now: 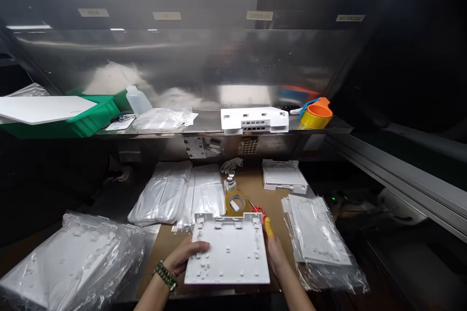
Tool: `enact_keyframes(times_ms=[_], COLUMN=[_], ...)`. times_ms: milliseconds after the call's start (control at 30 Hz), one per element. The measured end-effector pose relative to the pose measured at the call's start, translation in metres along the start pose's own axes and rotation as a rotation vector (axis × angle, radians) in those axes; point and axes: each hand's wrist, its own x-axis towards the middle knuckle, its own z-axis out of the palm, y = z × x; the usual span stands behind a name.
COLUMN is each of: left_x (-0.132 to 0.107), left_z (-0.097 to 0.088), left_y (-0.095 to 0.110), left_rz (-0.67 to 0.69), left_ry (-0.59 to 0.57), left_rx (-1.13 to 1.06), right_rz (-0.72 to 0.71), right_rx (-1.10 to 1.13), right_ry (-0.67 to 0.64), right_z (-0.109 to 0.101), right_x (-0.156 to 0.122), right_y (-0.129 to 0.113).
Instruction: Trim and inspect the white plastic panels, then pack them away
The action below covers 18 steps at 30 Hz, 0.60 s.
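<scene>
A white plastic panel (229, 250) with small studs and clips lies flat on the brown work surface in front of me. My left hand (182, 256) grips its left edge, thumb lying on top; a beaded bracelet is on that wrist. My right hand (274, 251) holds the right edge, with a yellow finger cot on the raised index finger. Just behind the panel sit a roll of clear tape (237, 201), red-handled scissors (257, 210) and a small dispenser bottle (229, 182).
Bagged white panels (321, 238) are stacked at right, more in plastic (69, 262) at lower left, and empty clear bags (182, 194) behind. Another panel (284, 175) lies at the back. The metal shelf holds a white housing (254, 119), green bin (83, 121), bottle (137, 100), and orange-yellow tape rolls (315, 114).
</scene>
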Motion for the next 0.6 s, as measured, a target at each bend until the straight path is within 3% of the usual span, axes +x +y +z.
enact_keyframes(times_ms=[167,367,467,600], left_x=[0.043,0.098,0.111,0.123], left_z=[-0.005,-0.046,-0.064,-0.079], left_y=[0.01,0.011,0.007,0.009], left_rz=[0.058,0.244,0.262,0.258], left_ry=[-0.026,0.196,0.211,0.21], left_rx=[0.319,0.942,1.169,1.259], right_rz=[0.188,0.201,0.147,0.104], right_rx=[0.311,0.696,0.732,0.712], right_ry=[-0.121,0.098,0.172,0.218], right_z=[-0.02,-0.042,-0.045,-0.043], right_x=[-0.047,-0.057,-0.063,-0.071], right_y=[-0.015,-0.04,-0.057,-0.071])
